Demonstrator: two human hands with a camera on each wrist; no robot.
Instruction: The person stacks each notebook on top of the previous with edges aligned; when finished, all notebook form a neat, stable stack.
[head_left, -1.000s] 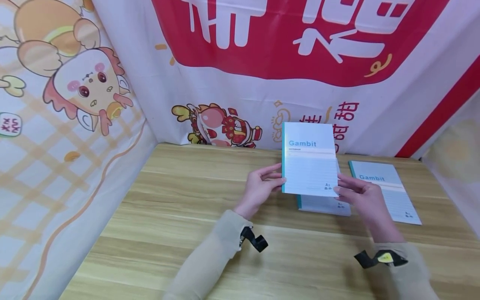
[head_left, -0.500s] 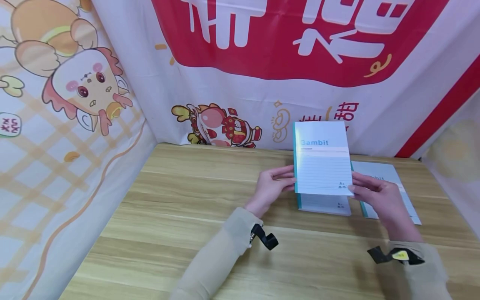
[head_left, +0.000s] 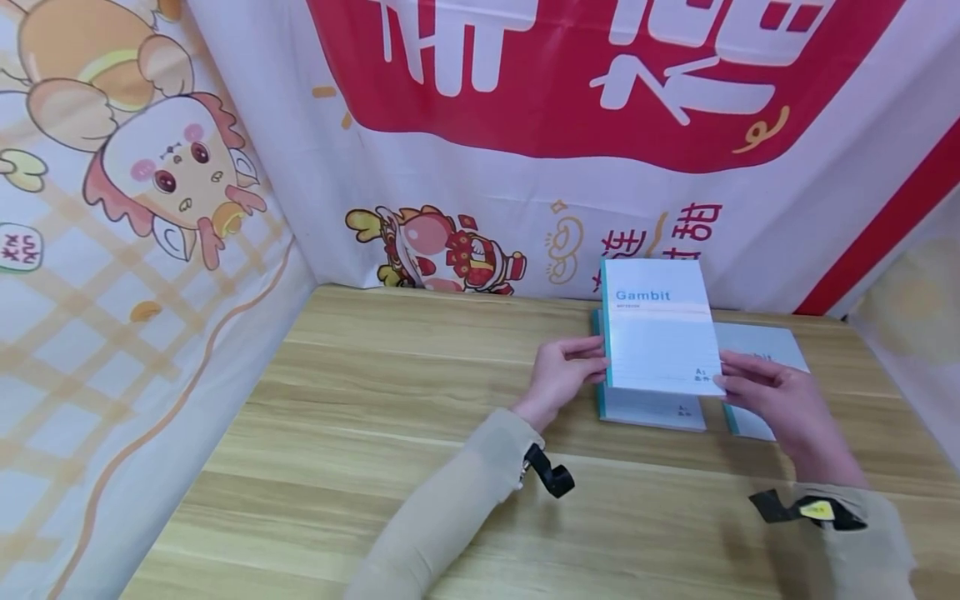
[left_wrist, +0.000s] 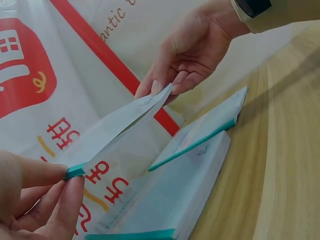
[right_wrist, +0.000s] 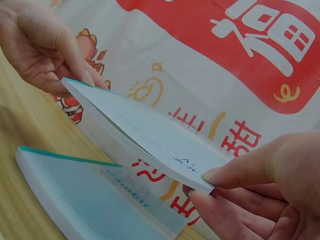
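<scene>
A pale blue notebook (head_left: pixel 660 333) marked "Gambit", with a teal spine, is held up off the table by both hands. My left hand (head_left: pixel 558 375) pinches its spine edge between thumb and fingers. At the opposite lower corner, my right hand (head_left: pixel 783 404) grips it the same way. In the right wrist view the cover of the held notebook (right_wrist: pixel 145 125) lifts slightly from its pages. Directly below lies a second, thick-looking notebook or pile (head_left: pixel 648 410), apart from the held one and partly covered by it. Another notebook (head_left: pixel 765 343) lies to the right, partly behind my right hand.
A wood-grain table (head_left: pixel 397 375) spreads under everything. Behind it hangs a white and red printed cloth (head_left: pixel 442 167), close to the table's back edge. More printed cloth (head_left: pixel 150 333) covers the left side. Black straps (head_left: pixel 547 471) sit on the wrists.
Both hands have carried the notebook to the right, from above the left part of the lower notebook to over it. It also dips a little lower, covering more of the right-hand notebook.
</scene>
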